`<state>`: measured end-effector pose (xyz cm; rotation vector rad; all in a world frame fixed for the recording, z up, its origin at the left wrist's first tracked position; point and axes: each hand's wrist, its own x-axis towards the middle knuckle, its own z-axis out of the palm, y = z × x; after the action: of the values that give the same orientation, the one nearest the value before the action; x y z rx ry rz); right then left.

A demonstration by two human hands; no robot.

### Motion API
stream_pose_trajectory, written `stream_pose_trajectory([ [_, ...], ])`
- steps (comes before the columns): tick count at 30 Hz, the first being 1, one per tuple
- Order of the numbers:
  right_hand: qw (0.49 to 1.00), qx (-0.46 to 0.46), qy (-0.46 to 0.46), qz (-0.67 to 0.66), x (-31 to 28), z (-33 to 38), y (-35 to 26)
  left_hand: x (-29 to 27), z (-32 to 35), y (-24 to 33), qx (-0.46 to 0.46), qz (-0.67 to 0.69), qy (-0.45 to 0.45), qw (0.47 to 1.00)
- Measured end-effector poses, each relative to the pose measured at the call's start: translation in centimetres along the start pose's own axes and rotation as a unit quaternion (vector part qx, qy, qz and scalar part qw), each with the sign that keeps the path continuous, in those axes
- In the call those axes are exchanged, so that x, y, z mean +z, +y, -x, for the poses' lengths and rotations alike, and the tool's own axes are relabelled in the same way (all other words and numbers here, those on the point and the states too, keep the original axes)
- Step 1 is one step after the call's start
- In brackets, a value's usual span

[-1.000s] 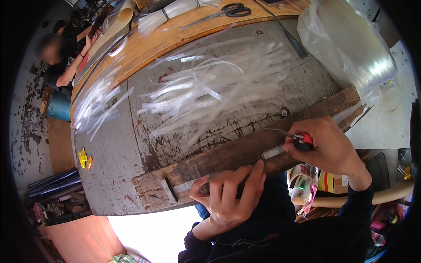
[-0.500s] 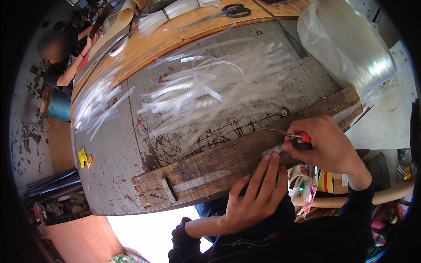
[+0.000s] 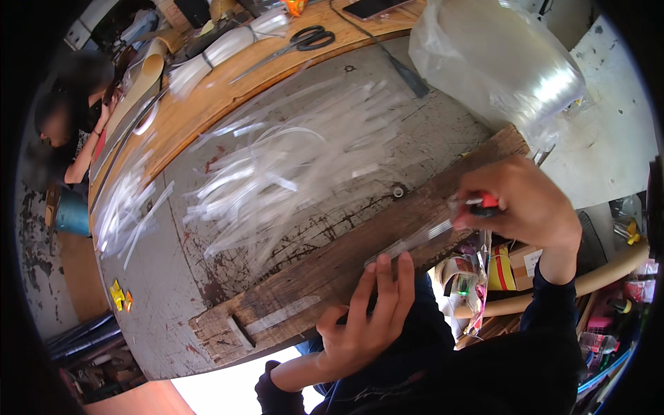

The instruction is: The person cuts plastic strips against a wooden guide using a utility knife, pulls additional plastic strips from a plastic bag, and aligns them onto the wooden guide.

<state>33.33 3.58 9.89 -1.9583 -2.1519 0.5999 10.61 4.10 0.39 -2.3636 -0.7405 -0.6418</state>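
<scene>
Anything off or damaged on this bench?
Nothing spilled. The cut clear strips lie fanned in a loose, crisscross heap rather than stacked. The grey benchtop is scored and red-stained, and the wooden plank under the left hand has a chipped near end. The right hand pinches a red-handled tool.

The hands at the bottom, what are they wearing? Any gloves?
No gloves. The left hand and the right hand are both bare, with no rings or watch that I can see. Dark navy long sleeves cover the arms down to the wrists.
</scene>
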Motion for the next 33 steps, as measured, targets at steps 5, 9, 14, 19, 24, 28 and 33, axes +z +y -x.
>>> stream_pose_trajectory([
  [5,0.986,0.156,0.027,-0.050,-3.4,2.0,5.2,-0.2,-0.9,0.3,0.005,-0.025,-0.004,1.000],
  [9,0.980,0.186,0.035,-0.058,-4.1,2.3,9.1,0.0,-0.9,0.2,0.023,-0.045,-0.012,0.999],
  [14,0.970,0.228,0.018,-0.087,-4.2,2.5,10.3,-0.3,-0.9,0.4,0.025,-0.050,-0.021,0.998],
  [19,0.973,0.211,0.027,-0.094,-4.5,2.6,10.9,-0.3,-1.0,0.5,0.020,-0.049,-0.021,0.998],
  [24,0.974,0.217,0.032,-0.062,-4.7,2.7,11.6,-0.3,-1.1,0.4,0.015,-0.049,-0.022,0.998],
  [28,0.972,0.223,0.040,-0.065,-4.5,2.7,11.9,-0.3,-1.2,0.3,0.018,-0.046,-0.019,0.999],
  [33,0.970,0.222,0.050,-0.080,-4.0,2.7,12.3,-0.2,-1.1,0.3,0.015,-0.045,-0.016,0.999],
])
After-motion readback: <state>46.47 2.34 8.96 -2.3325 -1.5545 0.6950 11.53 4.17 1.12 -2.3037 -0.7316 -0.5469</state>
